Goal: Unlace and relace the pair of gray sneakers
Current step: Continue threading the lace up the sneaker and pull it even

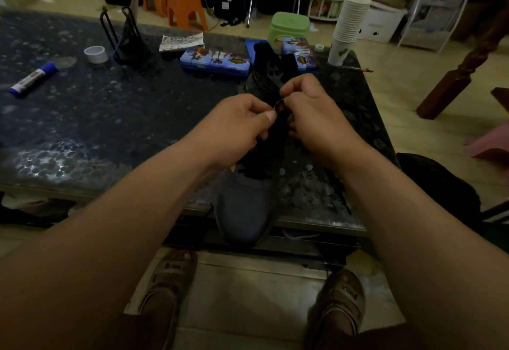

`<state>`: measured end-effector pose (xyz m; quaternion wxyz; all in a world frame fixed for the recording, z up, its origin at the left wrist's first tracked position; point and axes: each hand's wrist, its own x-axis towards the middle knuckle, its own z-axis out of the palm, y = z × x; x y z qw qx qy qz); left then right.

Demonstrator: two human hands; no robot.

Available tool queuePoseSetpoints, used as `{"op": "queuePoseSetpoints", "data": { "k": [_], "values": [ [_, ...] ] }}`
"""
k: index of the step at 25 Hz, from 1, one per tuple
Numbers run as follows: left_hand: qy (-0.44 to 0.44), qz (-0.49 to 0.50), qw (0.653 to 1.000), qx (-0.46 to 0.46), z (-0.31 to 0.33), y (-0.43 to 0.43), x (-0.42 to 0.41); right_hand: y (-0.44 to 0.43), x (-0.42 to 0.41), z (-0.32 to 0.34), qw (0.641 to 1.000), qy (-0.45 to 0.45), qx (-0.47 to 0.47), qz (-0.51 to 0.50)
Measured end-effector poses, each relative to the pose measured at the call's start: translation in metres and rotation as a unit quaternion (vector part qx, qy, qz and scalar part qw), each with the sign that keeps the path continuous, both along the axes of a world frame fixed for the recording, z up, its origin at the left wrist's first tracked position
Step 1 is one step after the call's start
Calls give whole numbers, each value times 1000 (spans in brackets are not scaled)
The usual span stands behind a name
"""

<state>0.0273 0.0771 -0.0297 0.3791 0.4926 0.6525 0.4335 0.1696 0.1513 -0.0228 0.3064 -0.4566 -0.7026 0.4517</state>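
Observation:
One gray sneaker (243, 209) lies on the dark table, its toe hanging over the near edge toward me. A second sneaker (265, 74) lies farther back, sole up. Over the near shoe's tongue, my left hand (237, 126) and my right hand (311, 113) meet, both pinching a black lace (279, 106) between thumb and fingertips. The lace forms a small loop between them. Most of the lacing is hidden under my hands.
On the dark patterned table (110, 118) lie a glue stick (33, 78), a tape roll (95, 54), a black wire stand (124, 38), two blue boxes (214, 62) and a stack of paper cups (348, 30). Orange stools (181, 5) and a green stool (289, 26) stand behind.

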Motion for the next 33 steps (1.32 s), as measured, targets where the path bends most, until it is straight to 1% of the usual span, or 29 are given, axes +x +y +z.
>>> {"op": "queuePoseSetpoints", "data": {
  "k": [1, 2, 3, 5, 6, 7, 8, 11, 13, 14, 15, 16, 17, 18, 20, 21, 24, 26, 29, 31, 33],
  "values": [
    [-14, 7, 1000, -1, 0, 0, 0, 0, 0, 1, 1000, 5, -3, 4],
    [-47, 14, 999, -3, 1, 0, 2, 0, -1, 2, 1000, 0, 9, 19],
    [-101, 11, 995, -8, 3, 0, 3, -2, -3, 3, 999, -10, 32, 43],
    [-219, -22, 975, -22, 8, 0, 4, -6, -5, 2, 989, -31, 97, 107],
    [-259, -38, 965, -34, 10, -1, 3, -7, -6, 2, 982, -46, 127, 135],
    [-272, -51, 960, -50, 11, -2, 2, -8, -7, 0, 974, -61, 151, 157],
    [-260, -61, 961, -65, 10, -2, 1, -9, -8, -1, 967, -73, 171, 174],
    [-139, -84, 984, -78, 0, -2, -3, -9, -7, -5, 957, -94, 183, 205],
    [-78, -84, 992, -56, -1, -1, -4, -5, -3, -2, 959, -97, 147, 223],
    [-63, -71, 995, -44, -1, 0, -7, -1, 2, 1, 967, -77, 106, 219],
    [-54, -55, 996, -33, -2, 0, -10, 3, 8, 4, 980, -40, 49, 188],
    [-46, -41, 998, -26, -5, 0, -13, 7, 14, 5, 991, -4, -7, 134],
    [-34, -34, 998, -26, -8, -1, -16, 10, 20, 5, 996, 6, -43, 75],
    [-17, -34, 999, -31, -12, -2, -18, 11, 23, 3, 998, -19, -52, 33],
    [26, -40, 998, -32, -18, -2, -19, 6, 23, -7, 996, -65, -53, 28],
    [48, -40, 998, -28, -20, -1, -18, 4, 20, -11, 996, -63, -53, 32],
    [109, -36, 993, -8, -20, 0, -14, 5, 12, -17, 998, -26, -62, 13],
    [145, -32, 989, 4, -21, 1, -9, 8, 15, -18, 995, -2, -94, 15],
    [173, -22, 984, 25, -24, 6, -5, 12, 23, -22, 990, 22, -135, 40],
    [212, -33, 976, 38, -24, 10, -6, 15, 28, -25, 987, 34, -148, 55],
    [267, -50, 960, 61, -25, 12, -8, 18, 30, -26, 985, 41, -155, 61]
  ]
}}
